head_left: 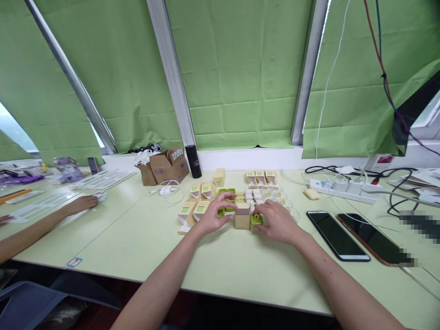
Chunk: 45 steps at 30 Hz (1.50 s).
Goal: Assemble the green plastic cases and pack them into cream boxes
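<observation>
My right hand (277, 221) pinches a small olive-green square container (256, 220) with a round yellowish top, low over the table. Just left of it stands a small tan cardboard box (242, 218). My left hand (216, 213) is beside that box, thumb and fingers spread, with nothing gripped; whether a fingertip touches the box I cannot tell. Behind the hands are more green containers (231, 191), white blocks (249, 194) and clear rounded covers (281, 201). Open tan boxes with green labels (186, 208) stand to the left, and similar boxes (261, 179) are in a row behind.
A brown carton (169, 167) and black bottle (193, 161) stand at the back. Two phones (338, 235) lie on the right, near a power strip (343, 188) and tangled cables. A co-worker's arm (44, 229) reaches over white sheets (41, 206) at left.
</observation>
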Motion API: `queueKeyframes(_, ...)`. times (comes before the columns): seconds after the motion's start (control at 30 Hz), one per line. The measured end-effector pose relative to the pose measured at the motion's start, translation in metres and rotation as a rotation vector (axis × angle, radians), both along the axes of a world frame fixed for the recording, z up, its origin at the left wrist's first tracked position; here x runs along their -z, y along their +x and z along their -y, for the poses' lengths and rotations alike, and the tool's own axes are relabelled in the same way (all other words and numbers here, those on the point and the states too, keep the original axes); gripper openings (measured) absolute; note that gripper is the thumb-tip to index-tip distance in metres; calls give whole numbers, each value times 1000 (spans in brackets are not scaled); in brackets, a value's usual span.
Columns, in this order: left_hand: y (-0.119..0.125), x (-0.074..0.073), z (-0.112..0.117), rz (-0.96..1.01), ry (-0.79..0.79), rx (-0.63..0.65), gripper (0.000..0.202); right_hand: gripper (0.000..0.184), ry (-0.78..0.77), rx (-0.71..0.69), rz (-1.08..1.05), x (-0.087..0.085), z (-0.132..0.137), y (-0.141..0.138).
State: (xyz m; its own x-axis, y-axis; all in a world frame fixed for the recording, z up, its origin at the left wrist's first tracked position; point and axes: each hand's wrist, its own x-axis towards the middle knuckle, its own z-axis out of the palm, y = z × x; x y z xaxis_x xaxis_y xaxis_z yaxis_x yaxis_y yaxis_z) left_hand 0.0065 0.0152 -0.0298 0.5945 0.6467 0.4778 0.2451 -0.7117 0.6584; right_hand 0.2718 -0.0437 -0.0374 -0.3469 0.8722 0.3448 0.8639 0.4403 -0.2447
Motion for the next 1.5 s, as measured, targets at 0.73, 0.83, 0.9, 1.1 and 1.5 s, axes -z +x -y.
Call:
queueKeyframes(0.73, 21, 24, -10, 230, -264, -240, 36, 28, -20, -17, 51, -2, -1, 3)
queueKeyframes(0.83, 19, 27, -14, 340, -398, -147, 42, 28, -17, -9, 56, -2, -2, 3)
queueKeyframes(0.9, 18, 30, -16, 377, -471, -96, 45, 26, -15, -1, 58, -2, -2, 2)
queueKeyframes(1.1, 17, 32, -18, 372, -527, -59, 51, 23, -27, 30, 40, -1, -2, 3)
queueKeyframes(1.5, 15, 34, -18, 215, -399, -164, 55, 35, 322, 44, -652, 4, -10, 6)
